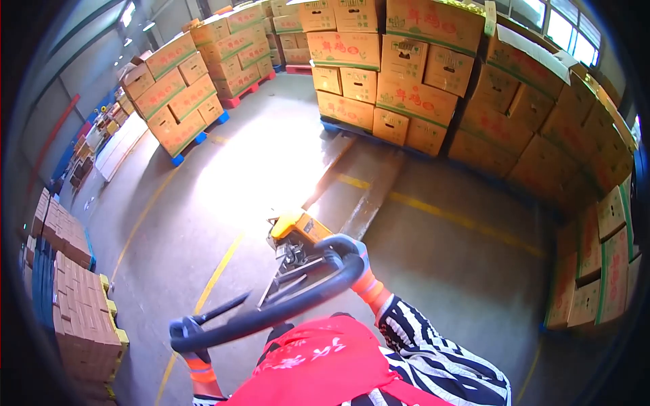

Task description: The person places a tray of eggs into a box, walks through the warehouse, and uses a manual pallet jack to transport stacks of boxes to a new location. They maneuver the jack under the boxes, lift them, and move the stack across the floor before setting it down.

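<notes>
Red apron [318,365] and striped sleeves [433,352] fill the bottom edge. Just above them is one black loop handle [271,312], slanting from lower left to upper right. The left hand [187,336] is curled tight around its lower end and the right hand [344,252] around its upper end, both gloved. The handle joins one yellow pallet jack [298,229] on the concrete floor [203,196]. Its two forks [362,199] run under the middle stack of cartons [386,68]. Two more stacks stand apart to the left, on a blue pallet [177,91] and a red pallet [237,44]. Further cartons line the right wall [542,128]. The cartons are shut, so their contents cannot be told.
</notes>
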Tool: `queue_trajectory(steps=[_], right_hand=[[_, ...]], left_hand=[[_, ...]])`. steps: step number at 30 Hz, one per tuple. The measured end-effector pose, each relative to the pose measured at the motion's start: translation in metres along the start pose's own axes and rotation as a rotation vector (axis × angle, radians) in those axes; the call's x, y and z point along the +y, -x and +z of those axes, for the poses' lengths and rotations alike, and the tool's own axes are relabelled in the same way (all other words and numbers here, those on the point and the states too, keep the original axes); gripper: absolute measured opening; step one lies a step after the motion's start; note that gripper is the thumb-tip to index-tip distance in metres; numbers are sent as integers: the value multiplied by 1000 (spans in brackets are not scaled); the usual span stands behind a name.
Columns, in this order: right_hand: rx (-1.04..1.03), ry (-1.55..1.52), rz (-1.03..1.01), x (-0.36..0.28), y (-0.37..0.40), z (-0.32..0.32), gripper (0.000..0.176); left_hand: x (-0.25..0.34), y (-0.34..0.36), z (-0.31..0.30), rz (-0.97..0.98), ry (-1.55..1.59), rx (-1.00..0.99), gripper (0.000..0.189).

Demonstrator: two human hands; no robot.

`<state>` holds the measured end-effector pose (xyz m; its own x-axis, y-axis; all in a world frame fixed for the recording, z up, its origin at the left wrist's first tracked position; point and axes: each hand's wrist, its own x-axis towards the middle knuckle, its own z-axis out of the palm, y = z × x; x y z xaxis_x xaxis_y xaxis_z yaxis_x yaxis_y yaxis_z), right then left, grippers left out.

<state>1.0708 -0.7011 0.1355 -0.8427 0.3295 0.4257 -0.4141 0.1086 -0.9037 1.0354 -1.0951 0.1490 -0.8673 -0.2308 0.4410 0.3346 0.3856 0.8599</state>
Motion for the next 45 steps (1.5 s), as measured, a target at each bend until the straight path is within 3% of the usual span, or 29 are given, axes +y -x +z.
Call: queue_trajectory(steps=[1, 2, 5, 8, 9, 10, 12, 14, 15, 16, 18, 21, 25, 27, 28, 29, 30, 32, 33, 36, 38, 40, 44, 45], right_hand=[[-20, -29, 41, -2, 9, -11, 20], [-38, -61, 90, -7, 15, -18, 20], [1, -82, 136, -24, 32, -41, 22], [54, -245, 142, -45, 29, -45, 22], [106, -160, 123, -43, 27, -42, 22], [165, -74, 102, -41, 24, -40, 22], [180, -68, 151, -52, 13, -33, 21], [286, 125, 51, -35, -3, -22, 20], [320, -81, 70, -28, -11, -20, 23], [342, -69, -41, -25, -20, -16, 26], [363, -166, 106, -32, -31, -8, 26], [463, -117, 35, -28, -37, 12, 24], [625, -35, 92, -21, -45, 42, 3], [699, 47, 126, -24, -76, 55, 3], [731, 68, 129, -20, -90, 59, 3], [841, 41, -16, -2, -85, 72, 5], [882, 146, -104, 6, -77, 79, 8], [894, 263, -172, 4, -74, 94, 4], [892, 235, -175, 0, -74, 99, 5], [914, 152, -171, -2, -97, 98, 4], [927, 288, -175, 6, -110, 84, 7], [894, 67, -80, -14, -129, 92, 10], [892, 254, -161, 3, -140, 77, 15], [916, 261, -132, 2, -134, 81, 16]], left_hand=[[-6, 16, -2, 51, 56, 11, 24], [23, 30, 3, -52, 46, -23, 23], [44, 52, -5, 125, 93, -164, 21], [76, 55, 4, -7, 94, -64, 21], [59, 49, -1, 11, 158, -63, 20], [59, 40, 3, 4, 137, -38, 19], [58, 10, 11, -99, 488, -37, 21], [40, -30, 18, 28, 411, -120, 27], [45, -44, 27, 2, 346, -91, 31], [53, -57, 38, -9, 404, -143, 30], [27, -78, 41, 4, 446, -201, 31], [12, -116, 51, -3, 529, -225, 17], [-5, -192, 104, -10, 589, -190, 19], [-1, -238, 154, -167, 522, -64, 18], [-21, -268, 180, -48, 551, -189, 17], [-18, -280, 192, -93, 479, -37, 21], [-28, -295, 204, -92, 528, -40, 28], [-36, -308, 213, -108, 515, -28, 35], [-39, -314, 213, -94, 635, -134, 36], [-34, -318, 212, -21, 507, -59, 38], [-25, -313, 209, -67, 565, -55, 38], [-15, -304, 204, -77, 589, -18, 30], [-29, -301, 205, -37, 593, -71, 26], [-34, -310, 210, 58, 565, -74, 24]])
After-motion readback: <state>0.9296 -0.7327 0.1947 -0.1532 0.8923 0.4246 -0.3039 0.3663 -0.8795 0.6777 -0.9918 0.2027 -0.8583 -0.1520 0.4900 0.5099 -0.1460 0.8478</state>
